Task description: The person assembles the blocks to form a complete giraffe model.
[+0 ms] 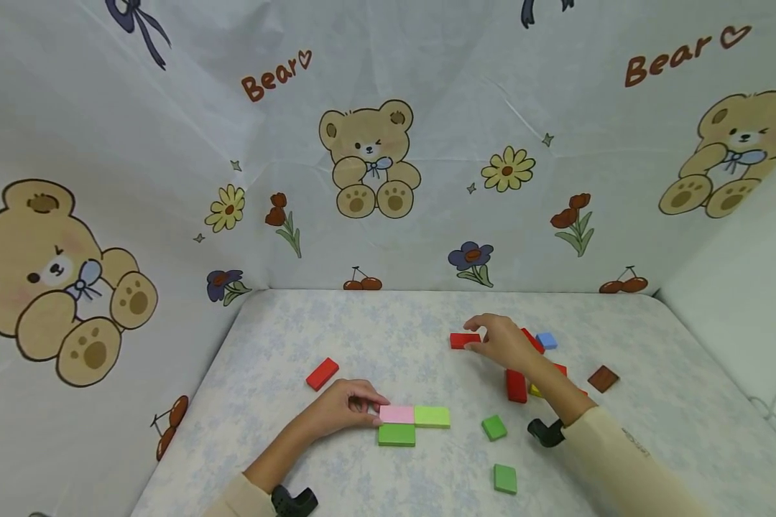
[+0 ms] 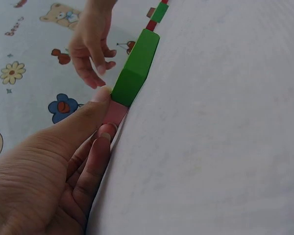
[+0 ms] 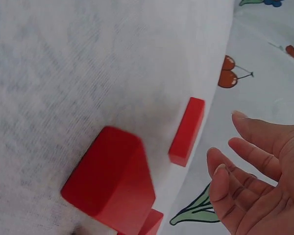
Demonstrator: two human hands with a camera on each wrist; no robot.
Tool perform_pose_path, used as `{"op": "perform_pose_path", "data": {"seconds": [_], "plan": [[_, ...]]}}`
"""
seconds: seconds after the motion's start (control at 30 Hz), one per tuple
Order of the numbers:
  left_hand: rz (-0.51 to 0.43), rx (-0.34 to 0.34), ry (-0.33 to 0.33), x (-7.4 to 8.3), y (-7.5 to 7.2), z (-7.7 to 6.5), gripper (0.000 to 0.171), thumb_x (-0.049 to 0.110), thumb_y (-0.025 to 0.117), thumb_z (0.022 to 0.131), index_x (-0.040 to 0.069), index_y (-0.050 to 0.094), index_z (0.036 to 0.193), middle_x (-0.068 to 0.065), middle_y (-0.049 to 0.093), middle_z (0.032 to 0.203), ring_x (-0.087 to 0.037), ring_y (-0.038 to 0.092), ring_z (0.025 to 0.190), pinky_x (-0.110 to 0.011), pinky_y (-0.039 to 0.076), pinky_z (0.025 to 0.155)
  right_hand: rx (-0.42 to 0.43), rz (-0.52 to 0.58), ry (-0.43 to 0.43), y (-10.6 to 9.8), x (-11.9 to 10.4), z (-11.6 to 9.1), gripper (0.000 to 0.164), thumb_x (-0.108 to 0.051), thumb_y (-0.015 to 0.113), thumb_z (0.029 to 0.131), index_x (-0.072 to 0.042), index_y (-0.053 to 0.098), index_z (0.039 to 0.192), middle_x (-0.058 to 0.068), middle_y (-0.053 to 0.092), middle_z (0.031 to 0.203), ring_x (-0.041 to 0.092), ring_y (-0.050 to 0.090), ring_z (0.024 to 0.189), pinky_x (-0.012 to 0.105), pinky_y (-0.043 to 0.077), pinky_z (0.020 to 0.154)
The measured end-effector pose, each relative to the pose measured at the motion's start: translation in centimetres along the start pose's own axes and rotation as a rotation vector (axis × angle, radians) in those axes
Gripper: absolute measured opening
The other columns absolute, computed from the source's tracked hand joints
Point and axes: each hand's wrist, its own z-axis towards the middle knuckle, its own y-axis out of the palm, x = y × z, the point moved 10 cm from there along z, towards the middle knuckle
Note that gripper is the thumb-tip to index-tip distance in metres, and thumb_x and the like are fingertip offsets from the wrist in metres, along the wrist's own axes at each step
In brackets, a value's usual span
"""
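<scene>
My left hand (image 1: 345, 409) pinches the left end of a pink block (image 1: 397, 414), thumb at the near corner and fingertips at the far one. Touching that block are a lime green block (image 1: 432, 417) on its right and a green block (image 1: 397, 435) on its near side. In the left wrist view, the thumb (image 2: 99, 98) also lies right at the green block's corner. Farther back on the right, my right hand (image 1: 503, 343) hovers at a red block (image 1: 464, 341), fingers parted. The right wrist view shows that red block (image 3: 187, 132) apart from the loosely bent fingers.
Beneath the right forearm lie more red blocks (image 1: 516, 386) and a partly hidden yellow one. A blue block (image 1: 546, 340) and a brown block (image 1: 603, 378) are beyond it. Two green squares (image 1: 494, 428) lie nearer; a lone red block (image 1: 322, 374) lies left. Printed cloth hangs behind the table.
</scene>
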Motion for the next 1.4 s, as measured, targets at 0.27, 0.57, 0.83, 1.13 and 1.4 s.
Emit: {"op": "perform_pose_path", "data": {"seconds": [0.27, 0.57, 0.83, 1.13, 1.4], "plan": [[0.013, -0.010, 0.008, -0.1, 0.1, 0.1, 0.031, 0.028, 0.085, 0.084, 0.024, 0.079, 0.114, 0.005, 0.072, 0.099, -0.010, 0.060, 0.078, -0.023, 0.050, 0.064, -0.051, -0.051, 0.090, 1.2, 2.0, 0.8, 0.042, -0.010, 0.082, 0.086, -0.001, 0.069, 0.124, 0.016, 0.069, 0.114, 0.026, 0.063, 0.093, 0.039, 0.058, 0.080], [0.019, -0.012, 0.026, 0.1, 0.0, 0.0, 0.032, 0.028, 0.085, 0.085, 0.022, 0.078, 0.116, 0.005, 0.072, 0.100, -0.009, 0.060, 0.078, -0.024, 0.050, 0.064, -0.084, -0.056, 0.124, 1.9, 2.6, 1.0, 0.036, -0.008, 0.082, 0.086, 0.002, 0.070, 0.119, 0.013, 0.069, 0.102, 0.025, 0.060, 0.091, 0.039, 0.057, 0.080], [0.012, -0.009, 0.013, 0.1, 0.0, 0.0, 0.032, 0.027, 0.085, 0.084, 0.023, 0.078, 0.115, 0.005, 0.072, 0.099, -0.008, 0.059, 0.077, -0.021, 0.048, 0.064, -0.084, -0.050, 0.176, 2.2, 3.1, 0.9, 0.033, -0.016, 0.085, 0.083, 0.003, 0.072, 0.107, 0.011, 0.067, 0.093, 0.025, 0.058, 0.087, 0.039, 0.055, 0.078], [-0.033, -0.011, 0.022, 0.2, 0.1, 0.1, 0.032, 0.021, 0.085, 0.084, 0.021, 0.079, 0.115, 0.002, 0.072, 0.099, -0.007, 0.057, 0.075, -0.019, 0.046, 0.063, -0.088, -0.014, 0.214, 2.3, 3.6, 0.5, 0.030, -0.020, 0.083, 0.086, 0.002, 0.070, 0.101, 0.009, 0.063, 0.089, 0.022, 0.056, 0.078, 0.032, 0.053, 0.064], [-0.036, -0.008, 0.022, 0.3, 0.1, 0.0, 0.031, 0.022, 0.086, 0.084, 0.021, 0.079, 0.114, 0.002, 0.072, 0.098, -0.007, 0.057, 0.074, -0.019, 0.046, 0.062, -0.054, 0.022, 0.117, 1.7, 2.1, -0.2, 0.025, -0.018, 0.083, 0.085, -0.001, 0.074, 0.101, 0.005, 0.067, 0.089, 0.021, 0.057, 0.082, 0.035, 0.053, 0.071]]}}
